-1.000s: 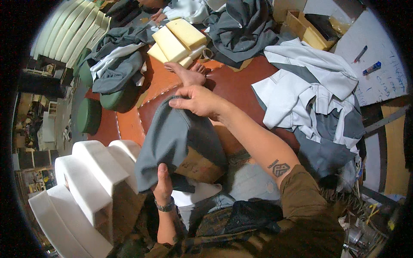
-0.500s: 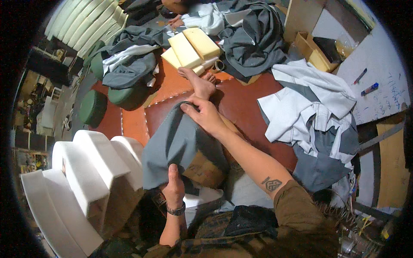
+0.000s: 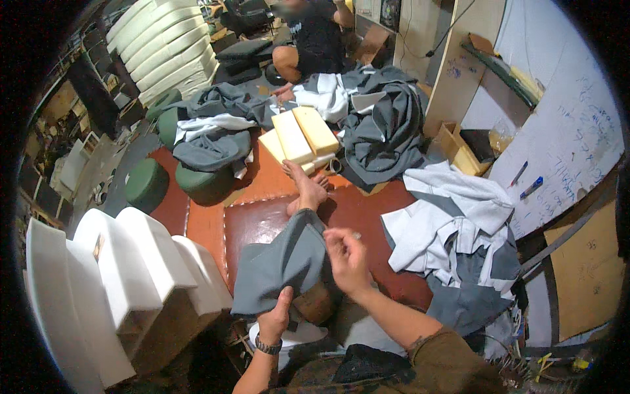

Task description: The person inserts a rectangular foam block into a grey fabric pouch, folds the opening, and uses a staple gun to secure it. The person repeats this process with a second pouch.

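Note:
A grey fabric cover (image 3: pixel 279 259) is draped over my lap, its upper end against my bare foot (image 3: pixel 306 187). My left hand (image 3: pixel 275 318) grips its lower edge, thumb on top and fingers hidden beneath. Just right of the cover's upper edge, my right hand (image 3: pixel 348 262) is raised with curled fingers. Whether something small is in those fingers cannot be made out. A brown piece (image 3: pixel 314 303) shows under the cover's right side, and a white piece (image 3: pixel 298 333) lies below the left hand.
White moulded foam pieces (image 3: pixel 141 262) stand at left, near green round cushions (image 3: pixel 146 185). Yellow foam blocks (image 3: pixel 293 136) lie ahead between grey fabric heaps (image 3: pixel 384 128). White-and-grey fabric pieces (image 3: pixel 453 223) are at right, beside a board with markers (image 3: pixel 531 188). Another person (image 3: pixel 315 39) sits at the back.
My right hand has let go of the cover's upper edge and moved right and toward me. My left hand keeps its hold. The view has tilted up, showing more of the other person.

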{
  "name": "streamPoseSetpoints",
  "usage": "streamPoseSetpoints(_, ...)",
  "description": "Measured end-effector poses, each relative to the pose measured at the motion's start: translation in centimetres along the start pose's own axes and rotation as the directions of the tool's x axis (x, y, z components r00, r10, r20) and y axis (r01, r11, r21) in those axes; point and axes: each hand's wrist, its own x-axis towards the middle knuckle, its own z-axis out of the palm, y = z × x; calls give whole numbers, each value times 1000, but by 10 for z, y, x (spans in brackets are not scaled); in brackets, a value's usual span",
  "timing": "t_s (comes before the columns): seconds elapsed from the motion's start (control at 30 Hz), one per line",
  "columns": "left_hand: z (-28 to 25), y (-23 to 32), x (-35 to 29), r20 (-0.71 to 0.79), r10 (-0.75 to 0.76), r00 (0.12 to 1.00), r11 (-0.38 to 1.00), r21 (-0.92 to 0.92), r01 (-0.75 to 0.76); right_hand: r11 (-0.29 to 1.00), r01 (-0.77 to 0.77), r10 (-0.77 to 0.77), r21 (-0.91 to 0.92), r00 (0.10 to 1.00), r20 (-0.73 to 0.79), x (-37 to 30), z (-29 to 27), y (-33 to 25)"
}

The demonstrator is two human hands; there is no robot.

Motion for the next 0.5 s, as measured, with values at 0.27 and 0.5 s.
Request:
streamPoseSetpoints(0.27, -3, -8, -15, 31, -76, 997, 997, -21, 77, 984, -46, 51, -175, 998, 23, -12, -5, -22)
streamPoseSetpoints(0.5, -18, -36, -36, 82, -174, 981, 974, 162, 159, 956, -62, 85, -286, 994, 68, -30, -7, -34)
